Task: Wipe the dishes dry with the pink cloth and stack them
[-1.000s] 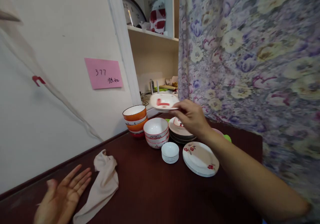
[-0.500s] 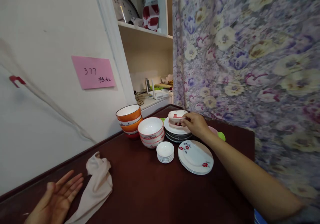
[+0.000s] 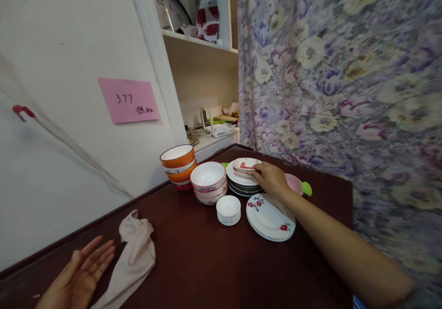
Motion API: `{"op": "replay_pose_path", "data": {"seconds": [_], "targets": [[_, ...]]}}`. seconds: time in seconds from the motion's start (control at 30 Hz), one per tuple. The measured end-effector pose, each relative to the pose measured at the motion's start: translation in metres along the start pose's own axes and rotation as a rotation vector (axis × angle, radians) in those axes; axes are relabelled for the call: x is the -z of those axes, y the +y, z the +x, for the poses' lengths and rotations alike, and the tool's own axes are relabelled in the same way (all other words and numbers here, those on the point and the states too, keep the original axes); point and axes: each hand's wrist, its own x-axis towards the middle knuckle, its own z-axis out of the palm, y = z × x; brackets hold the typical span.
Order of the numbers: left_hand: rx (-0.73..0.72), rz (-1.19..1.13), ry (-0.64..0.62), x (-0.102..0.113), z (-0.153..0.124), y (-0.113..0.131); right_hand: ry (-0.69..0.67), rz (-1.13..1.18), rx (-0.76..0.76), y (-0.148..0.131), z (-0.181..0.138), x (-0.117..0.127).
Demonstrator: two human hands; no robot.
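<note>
My right hand [image 3: 271, 177] pinches the near right edge of a small white dish with a red pattern [image 3: 244, 165]. That dish sits on top of a stack of plates [image 3: 232, 176], which are white above and dark-edged below. Just in front of my right wrist lies a stack of white plates with red flowers [image 3: 271, 219]. At lower left my left hand [image 3: 81, 272] is held palm up with its fingers stretched out, nothing in it. Beside it a crumpled beige cloth [image 3: 136, 249] lies on the dark red table [image 3: 207, 267].
Orange bowls [image 3: 177, 171] are stacked by the wall, next to white bowls with red rims [image 3: 208, 182]. Small white bowls [image 3: 228, 210] stand in front. A pink bowl with a green handle [image 3: 293, 184] is partly behind my right arm. A floral curtain [image 3: 338, 69] hangs at right.
My right hand has lowered the small dish slightly, so it now rests lower over the plate stack. More of the pink bowl shows. The left hand has barely moved.
</note>
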Motion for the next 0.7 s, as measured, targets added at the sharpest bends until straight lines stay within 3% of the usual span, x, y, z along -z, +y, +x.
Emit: {"op": "replay_pose_path", "data": {"seconds": [0.43,0.7], "targets": [[0.008,-0.036,0.026,-0.009,-0.011,0.004,-0.136,-0.265,0.028,-0.012,-0.006,0.008],[-0.11,-0.019,-0.075,-0.004,-0.017,-0.006,-0.047,-0.17,0.061,-0.006,-0.017,0.018]]}}
